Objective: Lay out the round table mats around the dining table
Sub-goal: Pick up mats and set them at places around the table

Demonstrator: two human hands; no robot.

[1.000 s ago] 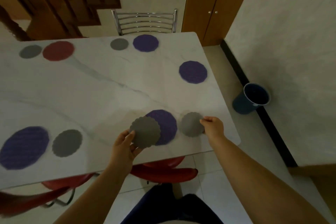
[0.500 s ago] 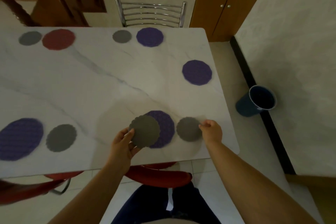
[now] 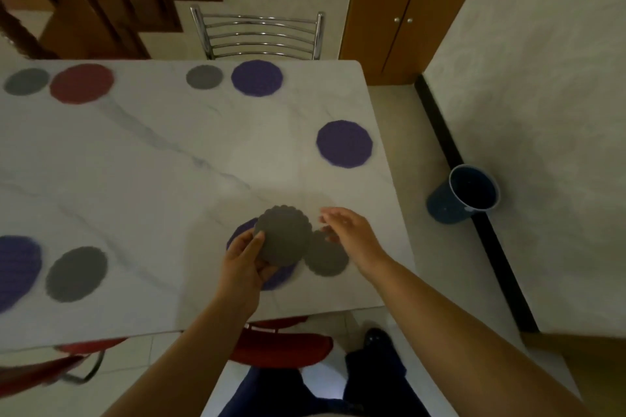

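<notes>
Though half-open, left grip (image 3: 244, 264) round mat (image 3: 284, 240)

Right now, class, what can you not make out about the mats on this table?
Head view:
Near purple mat: mostly hidden by the held grey mat and left hand.
Left-edge purple mat: cut off by the frame, blurred.
Flat grey mat: partly covered by the held grey mat.

Left hand (image 3: 244, 267) and right hand (image 3: 352, 234): bare, as are both forearms (image 3: 440, 311) as far as the frame edge. Legs, at 6 o'clock in the head view: dark navy trousers (image 3: 277, 389). Foot, toward 5 o'clock: one black shoe (image 3: 376, 338), rounded toe, slight sheen.
</notes>
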